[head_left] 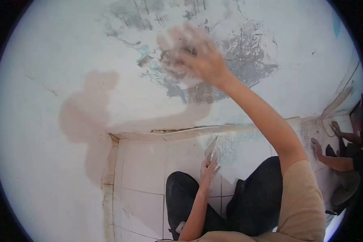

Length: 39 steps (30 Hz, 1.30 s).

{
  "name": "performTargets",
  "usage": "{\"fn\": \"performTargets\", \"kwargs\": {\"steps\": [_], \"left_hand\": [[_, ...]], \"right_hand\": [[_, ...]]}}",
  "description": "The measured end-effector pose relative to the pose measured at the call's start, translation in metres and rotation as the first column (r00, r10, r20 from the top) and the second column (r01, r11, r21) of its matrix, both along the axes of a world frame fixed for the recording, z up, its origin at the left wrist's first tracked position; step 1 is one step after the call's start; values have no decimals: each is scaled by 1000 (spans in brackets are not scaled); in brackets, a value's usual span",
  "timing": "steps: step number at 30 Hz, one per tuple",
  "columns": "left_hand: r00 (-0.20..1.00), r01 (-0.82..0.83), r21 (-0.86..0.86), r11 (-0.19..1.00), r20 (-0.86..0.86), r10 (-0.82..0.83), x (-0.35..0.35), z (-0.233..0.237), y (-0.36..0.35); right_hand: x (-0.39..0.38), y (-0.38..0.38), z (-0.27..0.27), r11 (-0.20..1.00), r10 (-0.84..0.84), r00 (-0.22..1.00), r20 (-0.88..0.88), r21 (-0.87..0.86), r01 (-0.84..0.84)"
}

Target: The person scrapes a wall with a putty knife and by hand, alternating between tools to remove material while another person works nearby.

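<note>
My right hand [201, 56] is raised in front of the damaged wall [246, 60], over a patch of bare grey with peeling paint. Motion smears its fingers, but they look spread, and no tool shows in them. Low between my knees, my left hand [209, 171] is closed around a small pointed trowel [210, 150], its blade angled up toward the foot of the wall. Pale dust or plaster coats the left fingers. Whether the right palm touches the wall cannot be made out.
Crumbs and dust [228, 149] lie on the tiled floor [141, 169] by the cracked wall base [181, 130]. A second wall meets this one in a corner at left. Another person [343, 161] crouches at far right, hands near the floor.
</note>
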State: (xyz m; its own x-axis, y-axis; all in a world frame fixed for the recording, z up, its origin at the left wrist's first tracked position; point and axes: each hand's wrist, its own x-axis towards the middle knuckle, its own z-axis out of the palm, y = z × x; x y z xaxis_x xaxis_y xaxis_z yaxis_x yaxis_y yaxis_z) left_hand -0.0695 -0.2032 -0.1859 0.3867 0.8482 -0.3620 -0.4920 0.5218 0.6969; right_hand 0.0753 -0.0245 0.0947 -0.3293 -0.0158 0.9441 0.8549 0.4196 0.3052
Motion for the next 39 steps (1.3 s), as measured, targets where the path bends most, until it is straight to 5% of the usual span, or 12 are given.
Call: {"fn": "performTargets", "kwargs": {"steps": [4,6,11,13,16,21,25,27,31,35,37,39], "left_hand": [[992,127,11,992,8,-127,15,-2,-4],[986,165,50,985,14,-165,12,-4,-5],[995,89,-3,996,36,-89,8,-15,-7],[996,79,1,997,-26,-79,10,-11,-8],[985,99,101,990,-154,-82,13,-15,-12],[951,171,238,956,-293,-97,11,-5,-15],[946,210,260,943,-298,-129,11,-12,-14],[947,180,191,965,-297,-118,9,-7,-16],[960,164,106,981,-246,-134,14,-16,-14],[953,161,54,986,-269,-141,12,-31,-10],[941,159,-52,986,-295,-167,18,-18,-16],[941,201,-85,976,-260,-217,18,-26,-14]], "right_hand": [[-1,11,-32,997,-21,1000,15,-71,22],[-8,11,-52,997,-7,932,362,-64,33],[-6,5,-10,977,17,1000,25,-213,-12],[-3,4,-6,997,-48,998,-48,-60,45],[-2,14,-54,987,45,943,330,-162,9],[-1,2,0,978,69,996,-53,-195,-78],[-3,12,-47,963,124,992,-8,-241,-122],[0,14,-60,973,125,953,276,-220,-64],[0,1,0,999,0,1000,11,-44,0],[0,15,-63,978,104,980,168,-196,-70],[5,18,-76,997,43,905,423,-74,-13],[-1,21,-64,999,38,961,272,-24,-32]]}}
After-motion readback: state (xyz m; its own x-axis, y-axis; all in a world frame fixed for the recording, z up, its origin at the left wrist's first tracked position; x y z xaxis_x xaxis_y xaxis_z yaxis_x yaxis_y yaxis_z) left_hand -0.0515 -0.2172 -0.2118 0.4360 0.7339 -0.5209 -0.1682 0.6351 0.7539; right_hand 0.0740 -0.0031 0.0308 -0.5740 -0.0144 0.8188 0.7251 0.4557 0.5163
